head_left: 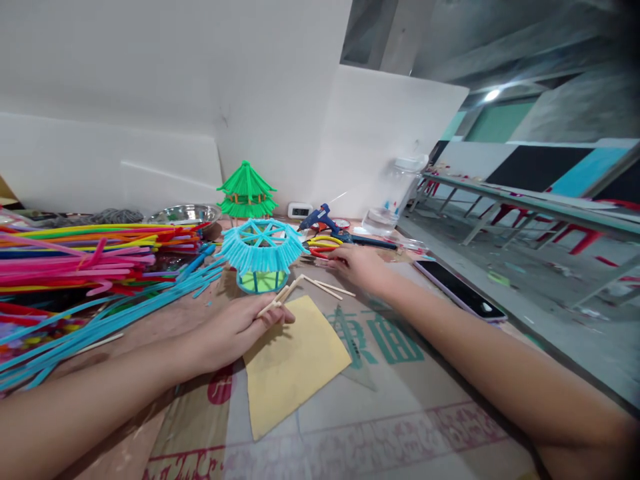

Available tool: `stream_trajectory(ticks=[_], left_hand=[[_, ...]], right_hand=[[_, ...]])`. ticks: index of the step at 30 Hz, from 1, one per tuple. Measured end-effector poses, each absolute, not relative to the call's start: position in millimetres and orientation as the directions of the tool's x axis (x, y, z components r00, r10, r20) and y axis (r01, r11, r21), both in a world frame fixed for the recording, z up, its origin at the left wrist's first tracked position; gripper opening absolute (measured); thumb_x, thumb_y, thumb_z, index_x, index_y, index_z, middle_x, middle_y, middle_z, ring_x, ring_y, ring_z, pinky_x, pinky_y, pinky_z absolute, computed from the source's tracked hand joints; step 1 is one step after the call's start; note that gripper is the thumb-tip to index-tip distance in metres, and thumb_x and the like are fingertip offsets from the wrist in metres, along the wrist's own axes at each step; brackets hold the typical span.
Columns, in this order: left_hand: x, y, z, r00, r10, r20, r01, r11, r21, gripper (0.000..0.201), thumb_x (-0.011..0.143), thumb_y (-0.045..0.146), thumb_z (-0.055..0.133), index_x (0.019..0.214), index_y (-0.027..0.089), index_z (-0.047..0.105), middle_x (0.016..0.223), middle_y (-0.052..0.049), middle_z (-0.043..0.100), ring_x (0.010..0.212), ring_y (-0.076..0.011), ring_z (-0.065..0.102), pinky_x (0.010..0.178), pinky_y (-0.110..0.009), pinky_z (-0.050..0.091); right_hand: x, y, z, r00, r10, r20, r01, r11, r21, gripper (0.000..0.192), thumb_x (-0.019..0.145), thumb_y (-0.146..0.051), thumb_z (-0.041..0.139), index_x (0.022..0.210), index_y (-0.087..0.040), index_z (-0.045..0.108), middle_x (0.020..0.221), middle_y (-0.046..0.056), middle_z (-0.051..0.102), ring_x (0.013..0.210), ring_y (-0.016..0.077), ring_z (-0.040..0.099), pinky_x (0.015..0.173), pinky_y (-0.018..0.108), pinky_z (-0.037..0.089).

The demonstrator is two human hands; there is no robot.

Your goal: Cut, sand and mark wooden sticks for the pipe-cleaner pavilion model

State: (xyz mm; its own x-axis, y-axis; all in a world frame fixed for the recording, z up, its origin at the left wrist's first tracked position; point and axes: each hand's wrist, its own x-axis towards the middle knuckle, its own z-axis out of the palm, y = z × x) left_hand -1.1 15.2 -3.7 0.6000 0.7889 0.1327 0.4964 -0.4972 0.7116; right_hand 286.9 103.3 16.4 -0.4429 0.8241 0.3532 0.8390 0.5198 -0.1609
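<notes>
My left hand (255, 327) is closed on thin cream-coloured sticks (277, 300), held above the left edge of a yellow paper sheet (295, 367). More cream sticks (330, 288) lie on the table just beyond the paper. My right hand (360, 267) reaches forward with curled fingers beside the pliers (324, 244) with yellow and red handles; what its fingertips hold, if anything, is hidden. Between the hands and the wall stands a small pavilion (261, 257) with a light blue, open-spoked roof. Behind it is a green tiered-roof pavilion (247, 190).
Bundles of coloured pipe cleaners (100, 257) cover the left side. A blue glue gun (320, 217), a small white clock (300, 211), a metal bowl (185, 213) and a clear water bottle (393, 193) stand at the back. A phone (460, 290) lies near the right edge.
</notes>
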Motion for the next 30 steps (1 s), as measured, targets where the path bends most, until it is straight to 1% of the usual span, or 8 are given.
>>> stream_trajectory(ticks=[3,5,7,10,13,19,25,30], left_hand=[[0,15,-2,0.586,0.800,0.130,0.465,-0.464,0.754,0.047,0.101,0.050,0.032,0.105,0.020,0.068,0.106,-0.005,0.073,0.096,-0.0189,0.067,0.086,-0.029,0.052],[0,16,-1,0.577,0.808,0.121,0.443,-0.434,0.785,0.048,0.101,0.050,0.031,0.104,0.020,0.068,0.102,-0.005,0.073,0.089,-0.0180,0.066,0.080,-0.029,0.052],[0,17,0,0.577,0.810,0.109,0.435,-0.417,0.798,0.049,0.101,0.051,0.031,0.103,0.020,0.069,0.097,-0.005,0.073,0.084,-0.0176,0.065,0.076,-0.029,0.052],[-1,18,1,0.601,0.787,0.136,0.433,-0.464,0.773,0.047,0.101,0.048,0.031,0.101,0.019,0.067,0.095,-0.006,0.072,0.086,-0.0181,0.065,0.078,-0.029,0.052],[0,18,1,0.625,0.760,0.180,0.424,-0.524,0.738,0.045,0.102,0.045,0.029,0.091,0.018,0.064,0.095,-0.005,0.071,0.088,-0.0187,0.064,0.081,-0.030,0.051],[4,17,0,0.635,0.747,0.198,0.430,-0.554,0.712,0.040,0.100,0.046,0.033,0.102,0.020,0.063,0.103,-0.005,0.069,0.096,-0.0207,0.062,0.087,-0.031,0.048],[2,18,0,0.606,0.783,0.140,0.399,-0.452,0.798,0.047,0.099,0.052,0.033,0.093,0.018,0.064,0.090,-0.005,0.067,0.083,-0.0190,0.059,0.075,-0.029,0.047],[2,17,4,0.571,0.819,0.062,0.313,-0.288,0.905,0.051,0.099,0.053,0.029,0.104,0.017,0.065,0.097,-0.008,0.071,0.071,-0.0156,0.056,0.065,-0.028,0.046]], right_hand=[[288,106,22,-0.391,0.831,0.395,0.837,0.500,-0.222,0.026,0.092,-0.030,0.056,0.105,-0.015,0.074,0.105,0.015,0.070,0.090,0.0253,0.062,0.075,0.033,0.042],[280,100,30,-0.407,0.829,0.383,0.802,0.525,-0.284,0.029,0.095,-0.034,0.052,0.095,-0.016,0.075,0.086,0.009,0.071,0.077,0.0212,0.062,0.068,0.030,0.043],[265,85,37,-0.445,0.830,0.337,0.724,0.555,-0.411,0.038,0.097,-0.041,0.047,0.087,-0.017,0.074,0.067,0.003,0.065,0.061,0.0165,0.058,0.057,0.027,0.041],[238,56,39,-0.509,0.824,0.249,0.401,0.483,-0.778,0.026,0.089,-0.040,0.059,0.093,-0.019,0.074,0.068,0.000,0.063,0.057,0.0134,0.054,0.054,0.025,0.042],[216,34,30,-0.537,0.815,0.217,0.214,0.380,-0.900,0.018,0.085,-0.034,0.064,0.092,-0.021,0.073,0.073,-0.001,0.064,0.057,0.0109,0.052,0.053,0.024,0.043],[203,27,15,-0.545,0.835,0.073,0.114,0.161,-0.980,0.021,0.084,-0.037,0.066,0.091,-0.018,0.074,0.069,0.000,0.064,0.054,0.0088,0.052,0.049,0.021,0.042],[210,31,22,-0.439,0.886,0.149,0.059,0.194,-0.979,0.031,0.080,-0.045,0.071,0.085,-0.015,0.071,0.061,-0.002,0.060,0.051,0.0089,0.053,0.047,0.022,0.046],[236,54,38,-0.334,0.904,0.266,0.052,0.300,-0.953,0.033,0.080,-0.046,0.073,0.083,-0.014,0.069,0.063,-0.001,0.063,0.050,0.0091,0.055,0.047,0.022,0.047]])
